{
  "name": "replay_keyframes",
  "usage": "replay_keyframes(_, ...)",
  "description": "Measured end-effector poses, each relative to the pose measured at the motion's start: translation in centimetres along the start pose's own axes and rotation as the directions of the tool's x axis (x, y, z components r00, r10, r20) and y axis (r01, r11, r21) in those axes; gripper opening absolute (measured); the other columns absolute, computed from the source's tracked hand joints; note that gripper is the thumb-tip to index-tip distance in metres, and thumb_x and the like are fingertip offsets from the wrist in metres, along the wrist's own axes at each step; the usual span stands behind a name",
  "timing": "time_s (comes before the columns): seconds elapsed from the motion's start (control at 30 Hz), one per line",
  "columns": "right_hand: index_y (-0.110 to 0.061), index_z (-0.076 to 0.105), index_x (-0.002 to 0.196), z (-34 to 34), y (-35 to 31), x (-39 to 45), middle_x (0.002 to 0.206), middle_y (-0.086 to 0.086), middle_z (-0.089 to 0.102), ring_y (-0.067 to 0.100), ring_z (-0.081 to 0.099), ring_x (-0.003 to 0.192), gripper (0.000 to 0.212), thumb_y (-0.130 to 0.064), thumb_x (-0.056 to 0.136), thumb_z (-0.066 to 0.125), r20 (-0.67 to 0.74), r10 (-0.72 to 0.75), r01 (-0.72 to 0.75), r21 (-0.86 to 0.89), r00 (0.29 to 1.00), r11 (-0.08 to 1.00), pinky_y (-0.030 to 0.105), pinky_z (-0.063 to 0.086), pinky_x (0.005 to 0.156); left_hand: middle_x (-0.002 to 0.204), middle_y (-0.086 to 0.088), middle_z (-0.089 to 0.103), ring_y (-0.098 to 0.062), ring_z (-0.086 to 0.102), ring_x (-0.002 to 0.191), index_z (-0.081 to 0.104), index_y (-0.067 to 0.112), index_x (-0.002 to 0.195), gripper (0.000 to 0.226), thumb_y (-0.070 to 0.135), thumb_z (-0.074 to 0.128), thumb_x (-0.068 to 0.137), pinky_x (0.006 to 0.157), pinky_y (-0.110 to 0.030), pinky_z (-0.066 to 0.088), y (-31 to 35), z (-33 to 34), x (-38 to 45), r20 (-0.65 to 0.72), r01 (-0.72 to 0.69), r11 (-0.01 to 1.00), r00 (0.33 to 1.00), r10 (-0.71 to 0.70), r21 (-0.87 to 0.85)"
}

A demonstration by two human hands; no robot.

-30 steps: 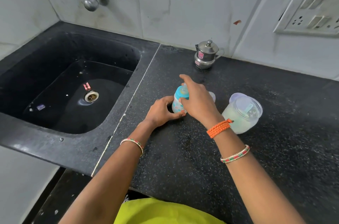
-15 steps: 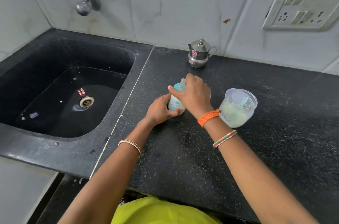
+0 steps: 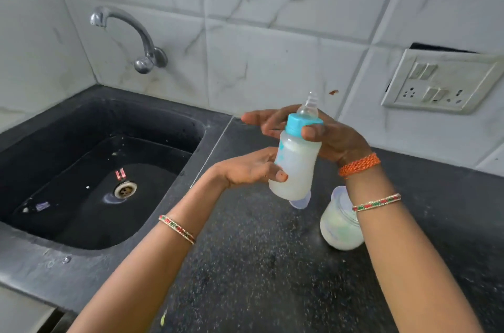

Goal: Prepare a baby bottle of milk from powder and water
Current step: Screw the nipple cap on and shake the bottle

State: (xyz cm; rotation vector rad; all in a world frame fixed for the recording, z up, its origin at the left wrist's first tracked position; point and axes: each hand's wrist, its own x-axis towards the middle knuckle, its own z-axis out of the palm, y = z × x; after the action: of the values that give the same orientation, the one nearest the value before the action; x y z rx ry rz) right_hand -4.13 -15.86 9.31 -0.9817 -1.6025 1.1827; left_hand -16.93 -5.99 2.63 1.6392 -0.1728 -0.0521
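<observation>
Blue collar and clear teat are sitting on the bottle, which you are holding up off the counter, tilted a little, over its far middle, just right of the sink. Your left hand is gripping the lower body, thumb pressing the near side, probably to steady the weight of the cloudy white mix inside. Your right hand is wrapping around the collar, thumb on the blue ring and fingers curling behind; I'd guess you are tightening it or bracing the top before a shake, so nothing leaks. Counting now: one bottle, one collar, one teat. One jar with pale contents is standing on the counter, partly behind your right wrist, close enough to reach again. One small clear cap is lying below the bottle. One tap is hanging above the sink, and one switch plate is sitting on the far right wall.
</observation>
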Motion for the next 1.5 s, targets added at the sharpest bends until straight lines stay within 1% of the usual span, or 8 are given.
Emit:
replay_keyframes(0.27, -0.012, 0.070, 0.073, 1.0, 1.0, 2.2, 0.092, 0.018, 0.072, 0.011, 0.068, 0.096, 0.011, -0.016, 0.068, 0.078, -0.467, -0.019, -0.115, -0.258, 0.884, 0.959, 0.017, 0.052, 0.078, 0.079, 0.011, 0.067, -0.007, 0.066, 0.080, 0.061, 0.021, 0.095, 0.028, 0.017, 0.072, 0.069, 0.054, -0.033, 0.057, -1.9, 0.2, 0.8, -0.493, -0.102, 0.990, 0.869, 0.042, -0.095)
replay_keyframes(0.53, -0.020, 0.066, 0.062, 3.7, 6.5, 4.2, 0.063, -0.005, 0.066, 0.011, 0.061, 0.063, 0.031, -0.046, 0.064, 0.082, -0.870, 0.009, -0.418, -0.228, 0.493, 0.879, 0.036, 0.053, 0.069, 0.075, 0.002, 0.069, -0.015, 0.066, 0.066, 0.059, 0.019, 0.086, 0.035, 0.037, 0.075, 0.060, 0.052, -0.033, 0.055, -5.7, 2.7, 1.2, -0.950, 0.130, 0.991, 0.313, -0.002, 0.041)
replay_keyframes(0.63, -0.010, 0.068, 0.073, 3.9, 6.7, 4.3, 0.069, 0.002, 0.068, 0.017, 0.065, 0.067, 0.036, -0.041, 0.064, 0.084, -0.857, 0.155, -0.480, -0.118, 0.492, 0.869, 0.038, 0.054, 0.068, 0.074, 0.004, 0.067, -0.015, 0.065, 0.068, 0.060, 0.020, 0.084, 0.030, 0.032, 0.072, 0.060, 0.047, -0.026, 0.049, -6.2, 2.4, 0.7, -0.893, 0.157, 0.987, 0.437, -0.105, -0.039)
replay_keyframes(0.87, -0.019, 0.072, 0.085, 1.7, 1.3, 3.3, 0.126, -0.002, 0.063, 0.018, 0.051, 0.128, 0.012, -0.024, 0.074, 0.070, -0.158, 0.279, -0.280, 0.018, 0.947, 0.960, 0.036, 0.041, 0.105, 0.087, -0.004, 0.066, -0.017, 0.052, 0.061, 0.061, 0.018, 0.094, 0.033, 0.030, 0.068, 0.064, 0.036, -0.017, 0.031, -2.8, -0.3, -1.7, -0.295, -0.075, 0.988, 0.955, 0.033, -0.132)
replay_keyframes(1.13, -0.015, 0.069, 0.088, 1.8, 2.5, 1.9, 0.112, -0.010, 0.066, -0.005, 0.054, 0.117, 0.008, -0.011, 0.081, 0.072, -0.293, 0.216, -0.278, -0.190, 0.931, 0.942, 0.013, 0.048, 0.086, 0.077, 0.002, 0.064, -0.010, 0.059, 0.069, 0.059, 0.020, 0.085, 0.026, 0.021, 0.076, 0.065, 0.047, -0.022, 0.045, -4.1, 0.6, -1.6, -0.575, -0.029, 0.998, 0.816, 0.057, 0.058)
replay_keyframes(1.3, -0.017, 0.069, 0.107, 2.3, 6.0, 0.5, 0.114, -0.006, 0.067, 0.008, 0.061, 0.112, 0.034, -0.037, 0.079, 0.071, -0.437, 0.237, -0.399, -0.326, 0.867, 0.857, 0.032, 0.049, 0.097, 0.075, 0.011, 0.067, -0.004, 0.064, 0.070, 0.059, 0.025, 0.088, 0.031, 0.029, 0.076, 0.062, 0.062, -0.022, 0.055, -8.5, 1.9, -0.8, -0.706, 0.054, 0.995, 0.708, 0.017, 0.078)
replay_keyframes(1.4, -0.024, 0.039, 0.143, 1.6, 8.6, -0.7, 0.143, 0.000, 0.046, 0.021, 0.043, 0.132, 0.096, -0.076, 0.063, 0.051, -0.499, 0.350, -0.580, -0.443, 0.793, 0.683, 0.044, 0.036, 0.110, 0.083, 0.008, 0.067, -0.011, 0.065, 0.078, 0.057, 0.032, 0.091, 0.038, 0.046, 0.073, 0.059, 0.070, -0.033, 0.057, -11.1, 1.5, -0.6, -0.767, 0.219, 0.966, 0.640, -0.036, 0.138)
replay_keyframes(1.5, -0.027, 0.015, 0.151, 0.2, 11.6, -2.4, 0.157, 0.015, 0.018, 0.038, 0.015, 0.144, 0.109, -0.085, 0.064, 0.044, -0.665, 0.532, -0.851, -0.421, 0.524, 0.312, 0.055, 0.017, 0.115, 0.087, 0.007, 0.067, -0.017, 0.063, 0.085, 0.054, 0.034, 0.099, 0.056, 0.073, 0.053, 0.060, 0.076, -0.039, 0.049, -13.6, 1.1, -0.9, -0.790, 0.537, 0.745, 0.612, -0.023, 0.395)
